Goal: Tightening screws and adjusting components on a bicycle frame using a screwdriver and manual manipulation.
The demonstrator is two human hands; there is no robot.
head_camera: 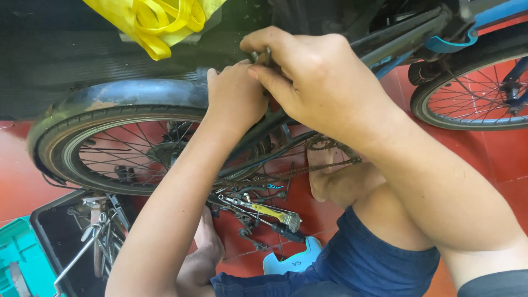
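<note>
Bicycle frame (385, 41) above rear wheel (118, 137), far centre: left hand (236, 99) and right hand (308, 71) pinching small metal fitting (263, 56) there. Fastening step, likely; next calls for steady twisting. Tools (264, 212) near.

Rear wheel (110, 137) and frame (396, 38) crowd both hands (308, 77).

Even, soft daylight; no hard shadows. Red floor (495, 154) bright and saturated, faint sheen far right. Far left dim: dark mat (55, 49) nearly featureless. Toolbox (82, 242) interior murky, near left. Both hands sharp, well lit. Wide-lens bending at edges; rear wheel (110, 143) bows. Yellow cloth (159, 22) slightly overexposed.
</note>
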